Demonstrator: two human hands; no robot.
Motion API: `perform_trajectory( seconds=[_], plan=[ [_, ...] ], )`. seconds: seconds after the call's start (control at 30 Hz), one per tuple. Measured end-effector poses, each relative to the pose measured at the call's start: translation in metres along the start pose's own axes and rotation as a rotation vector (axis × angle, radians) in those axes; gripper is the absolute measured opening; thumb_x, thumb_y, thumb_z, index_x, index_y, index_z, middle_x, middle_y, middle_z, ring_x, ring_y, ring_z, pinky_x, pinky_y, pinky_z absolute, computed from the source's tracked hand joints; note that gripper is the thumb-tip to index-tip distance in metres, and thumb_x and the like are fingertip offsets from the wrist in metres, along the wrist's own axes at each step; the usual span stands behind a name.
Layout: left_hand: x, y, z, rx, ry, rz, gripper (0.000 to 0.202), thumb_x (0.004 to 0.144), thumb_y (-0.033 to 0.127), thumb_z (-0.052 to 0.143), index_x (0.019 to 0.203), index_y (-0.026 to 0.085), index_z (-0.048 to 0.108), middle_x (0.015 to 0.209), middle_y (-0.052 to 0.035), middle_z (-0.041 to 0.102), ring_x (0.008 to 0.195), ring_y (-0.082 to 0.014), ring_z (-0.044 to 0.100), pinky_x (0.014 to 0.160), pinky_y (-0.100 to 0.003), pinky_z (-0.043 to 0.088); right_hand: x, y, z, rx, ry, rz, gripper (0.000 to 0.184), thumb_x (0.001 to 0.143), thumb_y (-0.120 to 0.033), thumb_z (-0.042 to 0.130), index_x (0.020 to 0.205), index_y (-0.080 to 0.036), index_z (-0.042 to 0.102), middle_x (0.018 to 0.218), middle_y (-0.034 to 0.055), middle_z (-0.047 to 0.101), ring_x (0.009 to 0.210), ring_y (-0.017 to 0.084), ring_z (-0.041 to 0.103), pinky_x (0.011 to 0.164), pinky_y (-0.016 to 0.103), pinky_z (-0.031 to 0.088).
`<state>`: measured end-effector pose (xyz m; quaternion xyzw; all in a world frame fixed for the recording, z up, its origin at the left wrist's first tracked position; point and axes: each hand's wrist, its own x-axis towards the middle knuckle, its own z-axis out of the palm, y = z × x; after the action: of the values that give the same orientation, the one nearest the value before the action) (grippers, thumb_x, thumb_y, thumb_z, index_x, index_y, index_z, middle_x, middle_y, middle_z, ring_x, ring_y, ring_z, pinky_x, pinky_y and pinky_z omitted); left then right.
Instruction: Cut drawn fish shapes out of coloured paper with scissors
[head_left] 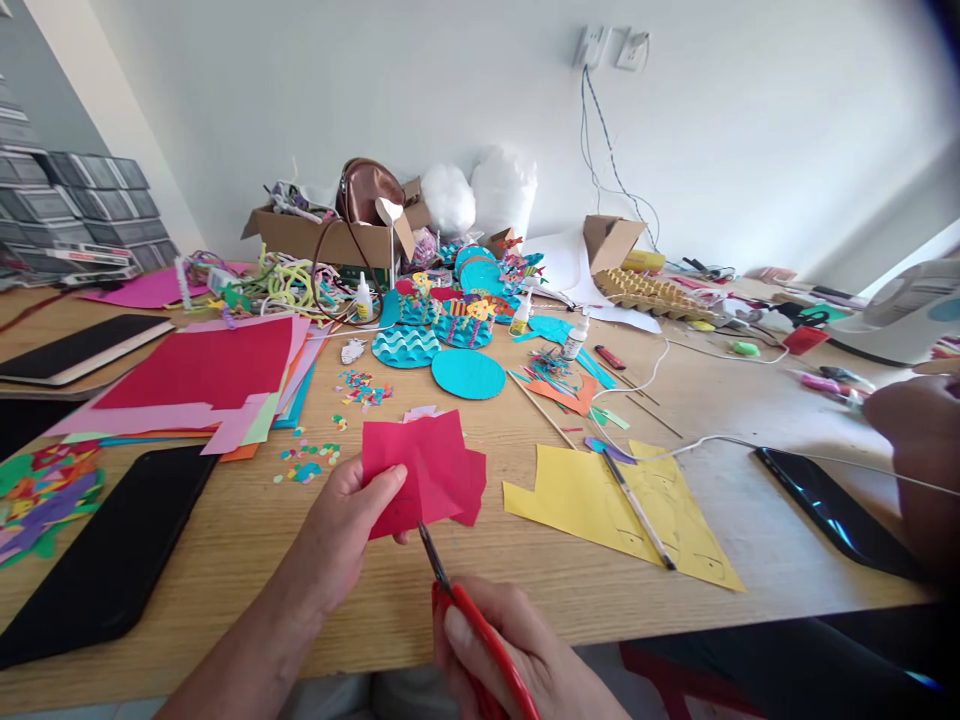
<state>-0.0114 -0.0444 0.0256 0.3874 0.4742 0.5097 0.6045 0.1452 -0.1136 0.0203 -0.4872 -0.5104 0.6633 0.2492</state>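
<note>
My left hand (341, 530) pinches a piece of red paper (420, 470) by its lower left corner and holds it above the wooden table (525, 580). My right hand (517, 655) grips red-handled scissors (457, 600) at the front edge. Their blades point up and left, with the tips at the bottom edge of the red paper. A yellow paper sheet (592, 500) lies just to the right, with a pencil (637, 510) across it.
Black sheets (112, 560) lie at front left, stacked coloured papers (202, 380) behind them. Teal discs (469, 373), glue bottles (576, 338), confetti and cardboard boxes (330, 235) crowd the back. A phone (832, 510) and white cable lie right, beside another person's arm (926, 450).
</note>
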Motion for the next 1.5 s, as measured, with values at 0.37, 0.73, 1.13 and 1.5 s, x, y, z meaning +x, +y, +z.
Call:
perform_trajectory(
  seconds=[0.37,0.73,1.13,1.5],
  plan=[
    [-0.006,0.001,0.003,-0.061,-0.058,-0.086,0.01,0.071,0.026,0.063,0.078,0.021,0.069,0.062,0.0004,0.069,0.061,-0.0205,0.065,0.056,-0.027,0.048,0.021,-0.001,-0.006,0.079,-0.034,-0.046,0.05,0.08,-0.067,0.043,0.071,-0.018,0.047,0.05,-0.0055,0.048,0.041,0.007,0.045,0.04,0.017,0.033],
    [-0.008,-0.004,0.008,-0.068,-0.075,-0.09,0.009,0.072,0.023,0.061,0.072,0.021,0.069,0.067,0.0001,0.07,0.064,-0.0182,0.065,0.058,-0.024,0.048,0.027,0.005,-0.003,0.119,-0.004,-0.096,0.05,0.085,-0.062,0.04,0.066,-0.016,0.047,0.051,-0.0049,0.046,0.04,0.006,0.042,0.04,0.017,0.03],
    [-0.008,-0.005,0.009,-0.081,-0.073,-0.106,0.01,0.072,0.023,0.059,0.072,0.021,0.07,0.065,0.0014,0.071,0.06,-0.0163,0.063,0.06,-0.024,0.048,0.031,0.008,0.005,0.166,0.026,-0.128,0.052,0.081,-0.066,0.043,0.064,-0.016,0.047,0.048,-0.0052,0.044,0.037,0.005,0.039,0.037,0.015,0.029],
    [-0.01,-0.007,0.008,-0.096,-0.12,-0.107,0.011,0.074,0.025,0.058,0.073,0.022,0.069,0.064,0.002,0.07,0.059,-0.0141,0.06,0.063,-0.022,0.048,0.036,0.009,0.007,0.15,0.066,-0.153,0.051,0.081,-0.065,0.043,0.063,-0.018,0.044,0.046,-0.0052,0.043,0.036,0.005,0.039,0.036,0.015,0.03]
  ],
)
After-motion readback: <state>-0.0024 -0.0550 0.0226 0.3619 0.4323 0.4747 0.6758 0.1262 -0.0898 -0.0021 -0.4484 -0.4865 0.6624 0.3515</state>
